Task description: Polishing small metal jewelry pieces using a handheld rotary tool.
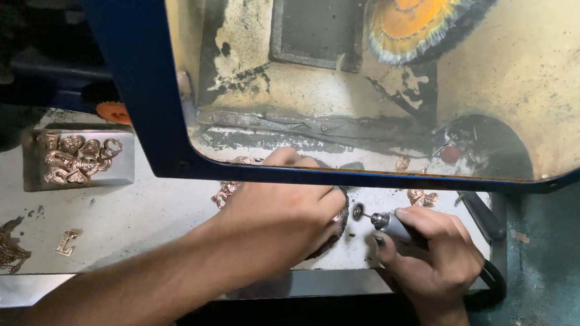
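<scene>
The rotary tool (395,226) in the right hand (431,253) had a shiny metal nose and a matt dark body, while the pieces in the tray (34,170) and the letter charm (67,242) on the bench (161,222) gleamed as polished rose-gold metal. The tray looked like dull grey metal, and the bench was a worn, matt white surface smudged with dark grime. Behind the glossy blue painted frame (132,68), the cloth buffing wheel (412,17) looked fuzzy and orange, and the back wall (552,73) was rough, stained and flaking.
</scene>
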